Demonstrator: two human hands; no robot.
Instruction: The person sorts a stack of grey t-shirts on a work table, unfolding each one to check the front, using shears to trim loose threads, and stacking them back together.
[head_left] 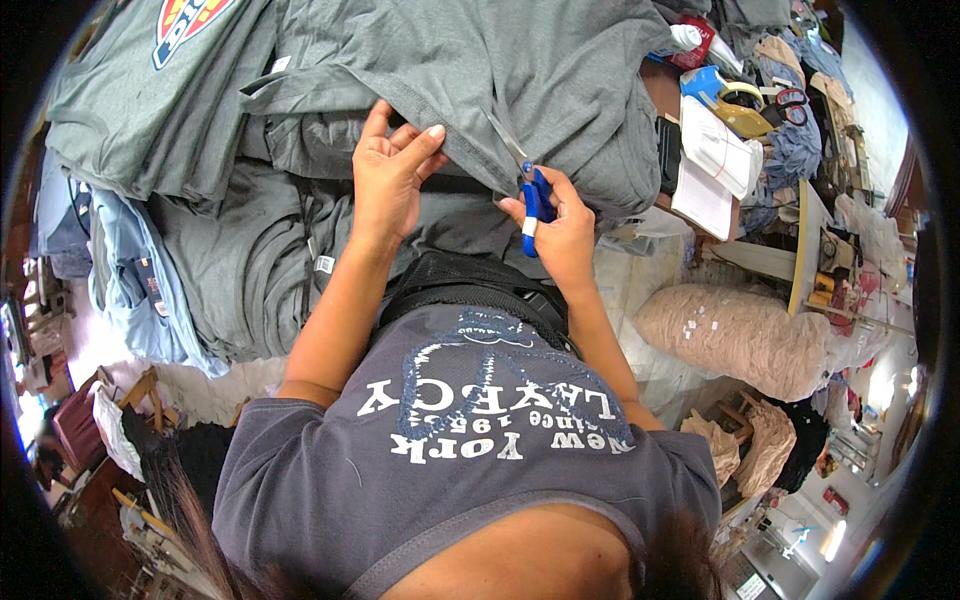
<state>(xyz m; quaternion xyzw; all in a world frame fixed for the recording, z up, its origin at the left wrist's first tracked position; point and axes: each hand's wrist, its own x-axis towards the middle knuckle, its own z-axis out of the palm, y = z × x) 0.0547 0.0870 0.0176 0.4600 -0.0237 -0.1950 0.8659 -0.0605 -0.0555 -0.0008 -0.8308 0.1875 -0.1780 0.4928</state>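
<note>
While the left hand pinches the hem of a grey shirt spread on the pile, the right hand grips blue-handled snips at that edge. Soft, light and limp, the cloth probably handles best held taut near the seam. A red-and-yellow badge marks another folded shirt top left — white paper sheets lie right.
</note>
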